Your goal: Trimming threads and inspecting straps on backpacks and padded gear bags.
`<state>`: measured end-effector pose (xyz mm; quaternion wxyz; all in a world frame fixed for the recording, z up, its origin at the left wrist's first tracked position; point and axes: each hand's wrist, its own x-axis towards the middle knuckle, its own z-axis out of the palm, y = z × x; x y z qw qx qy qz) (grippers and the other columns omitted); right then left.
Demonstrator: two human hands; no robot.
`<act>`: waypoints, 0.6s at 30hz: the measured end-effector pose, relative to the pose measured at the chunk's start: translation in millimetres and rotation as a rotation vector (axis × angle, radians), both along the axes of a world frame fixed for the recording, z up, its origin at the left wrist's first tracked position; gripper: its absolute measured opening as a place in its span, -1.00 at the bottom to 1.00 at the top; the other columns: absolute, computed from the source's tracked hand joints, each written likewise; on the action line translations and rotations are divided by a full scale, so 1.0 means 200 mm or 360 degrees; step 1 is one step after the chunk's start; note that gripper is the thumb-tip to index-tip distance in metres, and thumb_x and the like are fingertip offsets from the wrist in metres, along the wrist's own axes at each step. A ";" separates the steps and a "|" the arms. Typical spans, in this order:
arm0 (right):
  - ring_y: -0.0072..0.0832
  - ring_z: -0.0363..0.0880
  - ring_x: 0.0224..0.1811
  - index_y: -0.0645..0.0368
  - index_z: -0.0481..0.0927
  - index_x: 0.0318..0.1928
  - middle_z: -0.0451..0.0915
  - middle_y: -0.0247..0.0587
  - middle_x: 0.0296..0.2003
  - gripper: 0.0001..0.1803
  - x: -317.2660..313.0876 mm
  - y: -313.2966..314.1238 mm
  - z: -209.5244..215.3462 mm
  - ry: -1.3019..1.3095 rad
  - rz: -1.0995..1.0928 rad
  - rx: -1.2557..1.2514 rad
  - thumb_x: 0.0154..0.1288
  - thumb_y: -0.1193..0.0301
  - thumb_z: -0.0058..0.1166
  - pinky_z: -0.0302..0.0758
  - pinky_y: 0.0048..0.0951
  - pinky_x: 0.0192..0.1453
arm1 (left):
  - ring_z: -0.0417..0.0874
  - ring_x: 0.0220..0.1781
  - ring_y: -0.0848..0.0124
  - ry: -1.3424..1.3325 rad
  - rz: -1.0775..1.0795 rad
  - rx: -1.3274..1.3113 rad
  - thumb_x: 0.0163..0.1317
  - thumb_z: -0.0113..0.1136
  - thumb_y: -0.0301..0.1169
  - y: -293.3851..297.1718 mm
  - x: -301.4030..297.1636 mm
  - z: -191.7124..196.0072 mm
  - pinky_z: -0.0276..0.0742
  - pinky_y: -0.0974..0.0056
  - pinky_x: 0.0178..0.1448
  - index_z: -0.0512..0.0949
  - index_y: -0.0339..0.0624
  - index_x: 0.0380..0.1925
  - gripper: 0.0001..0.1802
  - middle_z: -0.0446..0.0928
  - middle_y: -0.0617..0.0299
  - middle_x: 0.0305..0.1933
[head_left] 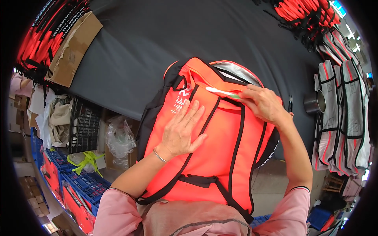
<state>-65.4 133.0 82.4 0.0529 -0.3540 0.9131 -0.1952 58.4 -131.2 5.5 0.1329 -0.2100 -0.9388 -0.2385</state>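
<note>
A bright orange-red backpack with black trim and straps lies on the dark-covered table, its near end against my body. My left hand rests flat on the bag's left side, just below the white print, fingers stretched out. Near the top of the bag, my right hand pinches a slim white and green tool that looks like a toothbrush. Its white end points left and lies against the orange fabric; my fingers hide its other end. Behind it, the bag's silvery lining shows.
A torn cardboard box and stacked red-and-black straps stand at the far left. A metal cup sits at right beside grey panels. More red pieces lie far right. Blue crates stand at lower left.
</note>
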 end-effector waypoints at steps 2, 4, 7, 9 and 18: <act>-0.13 0.59 -0.29 0.27 0.59 -0.21 0.57 -0.14 -0.28 -0.85 -0.01 0.04 0.04 -0.0034 0.0030 -0.0003 0.32 0.42 0.18 0.49 -0.19 -0.23 | 0.26 0.52 -0.07 0.0002 0.0006 -0.0002 0.13 0.34 -0.08 0.01 0.01 0.00 0.39 0.04 0.43 0.35 -0.15 0.40 -0.15 0.27 -0.03 0.50; -0.11 0.59 -0.28 0.28 0.56 -0.22 0.57 -0.13 -0.28 -0.84 -0.01 -0.03 0.00 0.0041 -0.0007 -0.0015 0.32 0.42 0.18 0.49 -0.18 -0.22 | 0.26 0.52 -0.06 0.0007 -0.0001 0.0004 0.12 0.34 -0.08 0.02 0.00 0.01 0.39 0.05 0.43 0.35 -0.14 0.40 -0.16 0.28 -0.02 0.50; -0.07 0.59 -0.26 0.29 0.55 -0.24 0.58 -0.09 -0.30 -0.85 -0.04 -0.09 -0.07 0.0084 0.0030 -0.0171 0.32 0.44 0.16 0.51 -0.16 -0.19 | 0.26 0.53 -0.05 0.0024 -0.0012 0.0046 0.12 0.35 -0.09 0.01 -0.01 -0.01 0.41 0.05 0.42 0.35 -0.14 0.40 -0.16 0.28 0.00 0.49; -0.06 0.58 -0.26 0.29 0.55 -0.24 0.57 -0.09 -0.31 -0.85 0.00 -0.01 -0.01 0.0020 0.0024 -0.0080 0.32 0.44 0.16 0.50 -0.15 -0.19 | 0.26 0.53 -0.05 0.0014 -0.0005 0.0049 0.12 0.35 -0.10 -0.01 0.00 -0.01 0.41 0.05 0.41 0.35 -0.13 0.40 -0.16 0.28 0.00 0.50; -0.05 0.60 -0.25 0.24 0.60 -0.25 0.59 -0.10 -0.28 -0.87 0.03 0.13 0.08 0.0019 0.0013 0.0107 0.27 0.44 0.16 0.52 -0.15 -0.19 | 0.26 0.53 0.01 0.0043 -0.0013 0.0043 0.14 0.34 -0.07 0.00 0.00 -0.02 0.39 0.06 0.43 0.37 -0.14 0.38 -0.18 0.29 0.04 0.50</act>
